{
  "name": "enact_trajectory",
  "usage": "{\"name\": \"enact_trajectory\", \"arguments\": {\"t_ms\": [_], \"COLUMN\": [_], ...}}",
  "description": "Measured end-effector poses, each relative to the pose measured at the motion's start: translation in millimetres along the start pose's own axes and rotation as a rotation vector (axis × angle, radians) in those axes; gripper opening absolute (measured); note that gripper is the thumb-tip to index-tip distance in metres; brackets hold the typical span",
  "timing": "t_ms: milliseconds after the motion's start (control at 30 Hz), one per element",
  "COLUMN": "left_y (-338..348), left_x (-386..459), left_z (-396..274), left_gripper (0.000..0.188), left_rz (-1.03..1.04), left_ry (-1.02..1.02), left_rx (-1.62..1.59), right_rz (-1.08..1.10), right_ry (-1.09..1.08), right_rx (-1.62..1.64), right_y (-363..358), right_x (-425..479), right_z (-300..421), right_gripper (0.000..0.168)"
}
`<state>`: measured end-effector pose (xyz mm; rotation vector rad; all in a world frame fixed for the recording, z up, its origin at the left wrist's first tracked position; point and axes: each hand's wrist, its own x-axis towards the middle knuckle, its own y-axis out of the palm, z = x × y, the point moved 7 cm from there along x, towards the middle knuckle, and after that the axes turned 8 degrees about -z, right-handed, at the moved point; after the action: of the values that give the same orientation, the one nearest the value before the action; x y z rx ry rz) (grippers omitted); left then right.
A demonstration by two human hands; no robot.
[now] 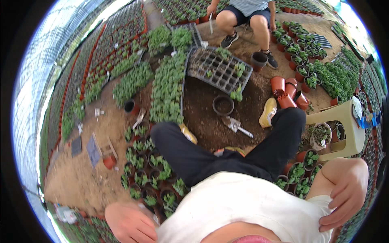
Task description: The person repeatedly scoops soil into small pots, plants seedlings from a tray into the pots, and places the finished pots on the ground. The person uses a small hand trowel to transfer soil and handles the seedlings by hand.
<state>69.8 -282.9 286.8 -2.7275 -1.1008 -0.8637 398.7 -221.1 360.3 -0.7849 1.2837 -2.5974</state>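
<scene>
My left hand (132,223) is at the lower left, blurred, with curled fingers close to the side of my white T-shirt (243,197). Whether it grips the cloth is hidden. At the lower right, the bent fingers of my right hand (348,196) pinch the shirt's sleeve (322,204). Between my feet, dark potting soil (200,106) holds an upright round plastic pot (223,113). A hand trowel (238,127) lies on the soil beside that pot. Beyond, a black cell tray (223,79) rests tilted, with a few seedlings and many bare cells.
Opposite me sits a person (252,9) holding a pale tool (211,22). Red pots (287,100) lie tumbled by my right foot. Potted seedlings (152,164) crowd my left side. A dense seedling tray (167,91) stands ahead; a plastic stool (337,118) is at right.
</scene>
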Motion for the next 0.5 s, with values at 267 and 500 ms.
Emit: {"name": "enact_trajectory", "arguments": {"t_ms": [267, 500], "left_y": [21.7, -0.1], "left_x": [-56.3, -143.2], "left_z": [-87.0, -136.6], "left_gripper": [0.015, 0.018], "left_rz": [-0.239, -0.679], "left_ry": [0.305, 0.751], "left_rx": [0.102, 0.101], "right_rz": [-0.001, -0.681], "right_ry": [0.094, 0.546], "right_rx": [-0.353, -0.351], "right_y": [2.0, -21.0], "right_x": [-7.7, -107.3], "right_z": [53.4, 29.5], "right_gripper": [0.012, 0.012]}}
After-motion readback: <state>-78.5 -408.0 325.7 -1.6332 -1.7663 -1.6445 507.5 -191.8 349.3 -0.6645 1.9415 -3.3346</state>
